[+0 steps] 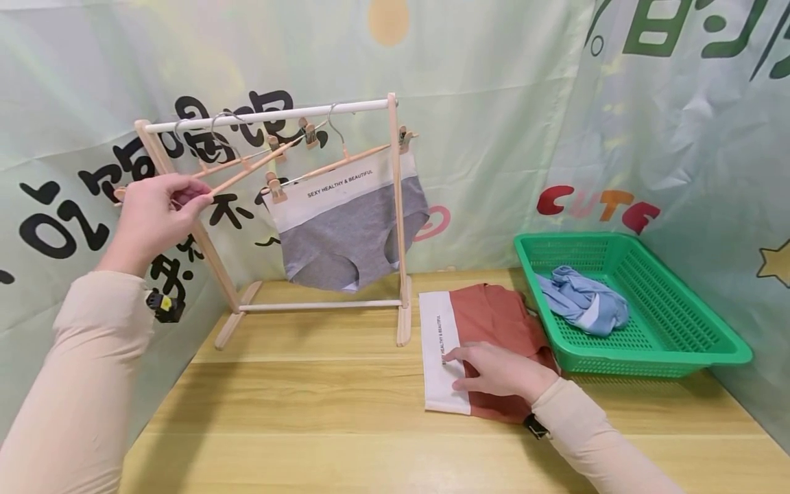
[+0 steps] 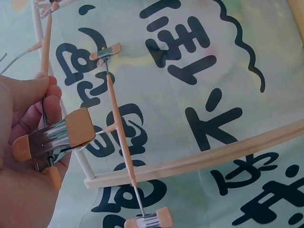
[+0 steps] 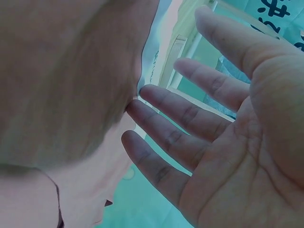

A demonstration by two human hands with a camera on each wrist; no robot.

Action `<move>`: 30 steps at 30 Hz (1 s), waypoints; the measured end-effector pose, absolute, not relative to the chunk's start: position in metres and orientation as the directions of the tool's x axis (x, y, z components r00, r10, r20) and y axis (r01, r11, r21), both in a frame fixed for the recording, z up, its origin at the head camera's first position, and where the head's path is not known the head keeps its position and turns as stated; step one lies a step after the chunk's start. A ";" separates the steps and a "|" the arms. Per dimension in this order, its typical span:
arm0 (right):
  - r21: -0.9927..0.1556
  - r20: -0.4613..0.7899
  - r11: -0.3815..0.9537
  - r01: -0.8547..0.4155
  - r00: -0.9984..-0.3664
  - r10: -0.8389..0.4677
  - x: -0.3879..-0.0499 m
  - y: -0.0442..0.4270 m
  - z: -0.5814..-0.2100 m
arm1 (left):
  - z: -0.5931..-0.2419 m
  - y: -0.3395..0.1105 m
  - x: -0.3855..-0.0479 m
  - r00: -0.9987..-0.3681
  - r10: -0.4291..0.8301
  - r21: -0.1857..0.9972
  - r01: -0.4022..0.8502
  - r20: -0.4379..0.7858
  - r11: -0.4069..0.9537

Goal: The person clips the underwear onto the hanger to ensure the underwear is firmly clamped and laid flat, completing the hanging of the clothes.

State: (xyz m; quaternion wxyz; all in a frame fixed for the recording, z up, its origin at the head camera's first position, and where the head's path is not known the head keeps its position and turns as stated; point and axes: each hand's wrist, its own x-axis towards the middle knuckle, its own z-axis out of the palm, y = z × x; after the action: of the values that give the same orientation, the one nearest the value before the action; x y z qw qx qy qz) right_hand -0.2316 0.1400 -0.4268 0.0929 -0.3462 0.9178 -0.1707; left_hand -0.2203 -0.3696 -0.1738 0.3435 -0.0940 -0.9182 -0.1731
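Raised at the left of the rack, my left hand [image 1: 151, 219] pinches the wooden bar of a clip hanger [image 1: 256, 166], whose hook is at the rack's top rail. One of its metal-and-wood clips [image 2: 80, 127] sits beside the palm in the left wrist view. A second bare clip hanger [image 2: 115, 109] hangs behind it. Grey underwear [image 1: 339, 237] with a white waistband hangs clipped to another hanger on the right. My right hand [image 1: 500, 370] is over rust-red underwear [image 1: 494, 312] lying flat on the table, its fingers [image 3: 180, 118] spread and relaxed; contact with the cloth is unclear.
The wooden drying rack [image 1: 401, 240] stands at the back left of the wooden table [image 1: 296, 418]. At the right, a green basket [image 1: 660, 329] holds crumpled light blue cloth [image 1: 583, 302]. A printed curtain [image 1: 481, 137] hangs behind and along the sides.
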 end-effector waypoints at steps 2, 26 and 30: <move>-0.385 -0.055 0.702 -0.600 -0.744 -0.666 -0.232 0.140 -0.428 | -0.174 -0.372 -0.215 -0.742 0.055 0.245 0.290 0.668 0.925; -0.402 -0.076 0.712 -0.576 -0.753 -0.653 -0.232 0.144 -0.428 | -0.184 -0.344 -0.195 -0.740 0.100 0.299 0.386 0.665 0.873; -0.401 -0.080 0.717 -0.571 -0.757 -0.648 -0.232 0.144 -0.428 | -0.196 -0.331 -0.194 -0.748 0.133 0.294 0.409 0.650 0.864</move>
State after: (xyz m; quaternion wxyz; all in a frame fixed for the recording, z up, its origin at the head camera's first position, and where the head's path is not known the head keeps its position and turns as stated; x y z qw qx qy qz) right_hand -0.2319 0.1439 -0.4283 0.1077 -0.3312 0.9202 -0.1789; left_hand -0.1940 -0.3312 -0.1965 0.3221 -0.1487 -0.9101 -0.2141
